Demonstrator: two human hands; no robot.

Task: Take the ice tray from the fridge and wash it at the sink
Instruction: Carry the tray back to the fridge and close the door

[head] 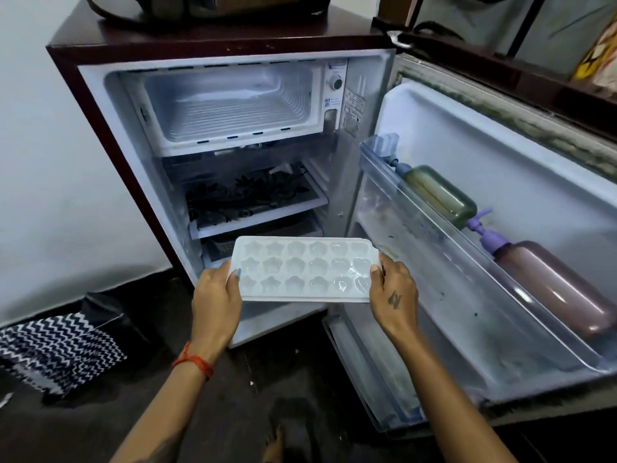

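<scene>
Ice tray (302, 269) sits level between my 2 hands, out in front of the open fridge (213, 48), its long axis running left to right and its cups facing up. I count 18 moulded cups, 3 rows of 6. My left hand (215, 300) grips the left short end, thumb curled over the rim and fingers hidden beneath; my right hand (395, 295) pinches the right short end the same way. Behind the tray the freezer box (230, 101) stands open above 2 shelves. To my right the swung-out fridge door (500, 182) carries 2 pump bottles lying in its rack, 1 greenish (440, 195), 1 brownish (554, 289). A zigzag-patterned cloth (56, 352) lies on the floor at left.
</scene>
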